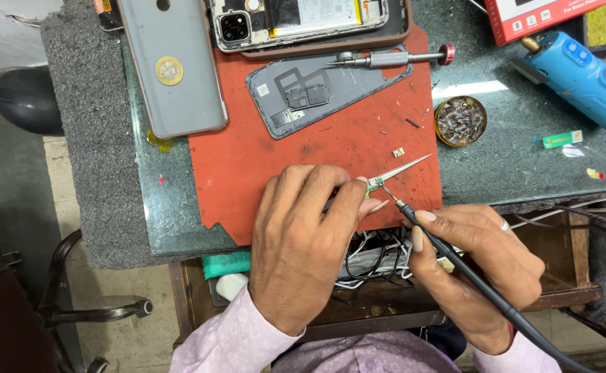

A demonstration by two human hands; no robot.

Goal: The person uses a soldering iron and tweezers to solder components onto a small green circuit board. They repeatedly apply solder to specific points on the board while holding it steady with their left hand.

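Left hand point(303, 242), lower centre, fingers closed around tweezers point(403, 168) that pinch a small green circuit board point(375, 183) over the red mat point(303, 166). Right hand point(479, 266), lower right, clamped on a black soldering iron point(455, 259), tip touching the board. Board detail too small to make out; the iron's cable is cut off at the frame's edge.

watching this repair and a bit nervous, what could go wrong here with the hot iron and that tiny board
1. The soldering iron tip in the right hand works right beside the left hand fingers, so a slip could burn them.
2. The small green board is held only by the tweezers over the mat's edge; it might spring loose and drop off the table.
3. The tiny loose part on the red mat could be swept away.
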